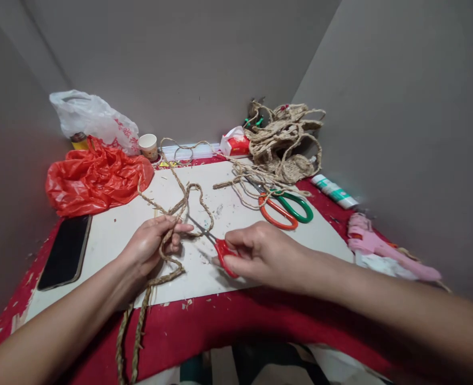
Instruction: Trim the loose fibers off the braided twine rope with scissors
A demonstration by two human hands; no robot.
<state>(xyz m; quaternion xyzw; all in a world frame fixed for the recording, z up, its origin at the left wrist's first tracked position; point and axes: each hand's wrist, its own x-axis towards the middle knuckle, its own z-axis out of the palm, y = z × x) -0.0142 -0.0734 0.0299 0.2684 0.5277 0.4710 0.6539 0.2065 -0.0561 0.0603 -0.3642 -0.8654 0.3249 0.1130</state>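
Rope (176, 272), braided, pinched in left grip (156, 238): thumb and fingers mostly closed, fingertips loosely spread. Loops lie just beyond the left grip; two lengths trail below it toward the person. Right grip (260, 254) closed around red handles of small scissors (221, 249), blades pointing at the left grip, close to the rope. Cannot tell if blades touch it.

White board (228, 283) under both grips, red cloth (204, 321) beneath and on the near side. Left of left grip: phone (63, 251), screen dark. Beyond that: crumpled red bag (100, 179), white plastic bag (95, 117) behind it, paper cup (148, 147) just beside.

Past right grip: big scissors (274, 195), one handle orange, one green, blades partly under thin cords (256, 179). Farther back: tissue pack (235, 141), next to heaped rope bundle (276, 133). Right of right grip: white-and-teal roll (334, 191), then pink glue gun (392, 254), nearer the forearm.
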